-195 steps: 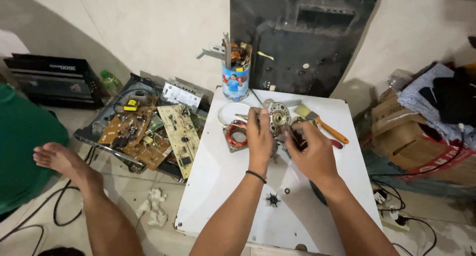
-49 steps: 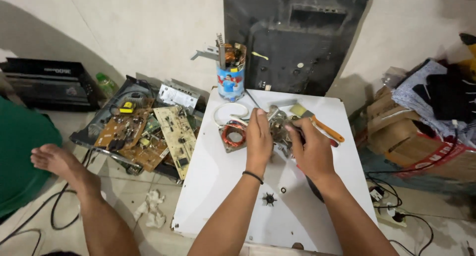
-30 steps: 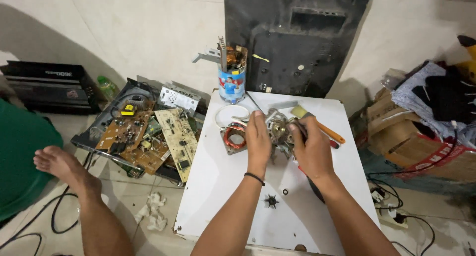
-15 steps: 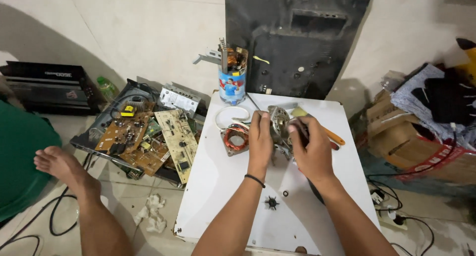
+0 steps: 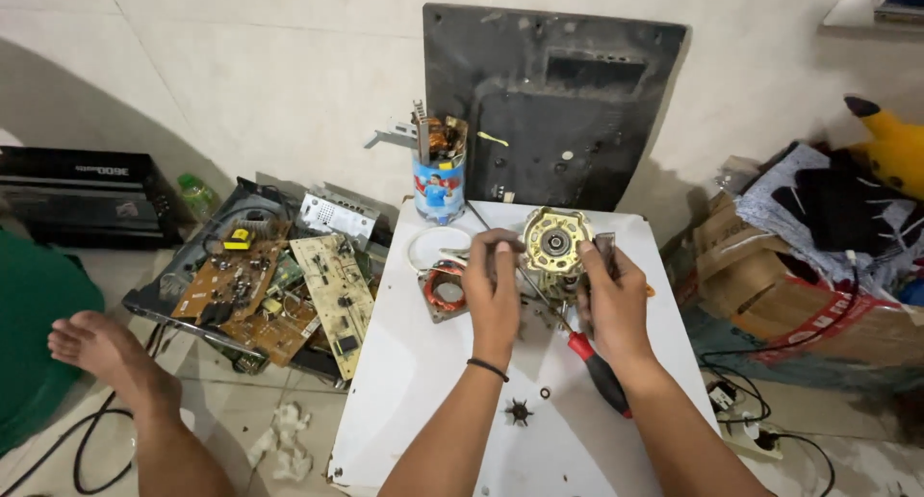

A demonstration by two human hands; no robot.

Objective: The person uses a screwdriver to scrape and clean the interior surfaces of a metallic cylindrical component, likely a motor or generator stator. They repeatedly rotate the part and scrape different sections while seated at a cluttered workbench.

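Head view: a small motor (image 5: 552,252) is held upright between both hands above the white table (image 5: 404,382), near its far edge. The left hand (image 5: 493,290) is closed on the motor's left side, fingers curled and pressed against the housing. The right hand (image 5: 614,300) is wrapped round the right side, thumb laid along the frame; whether its fingers also pinch anything small cannot be told. A screwdriver (image 5: 577,348) with a red and black handle lies slanted under the hands, its shaft running up toward the motor and its handle resting on the table beside the right wrist. A copper coil (image 5: 445,291) sits on the table just left of the left hand, and a black impeller (image 5: 519,412) lies nearer the near edge.

For the work on the motor to go well, the housing is best kept braced by both palms so it cannot twist. Loose screws should be set down away from the table's edges, since small parts could easily roll off.
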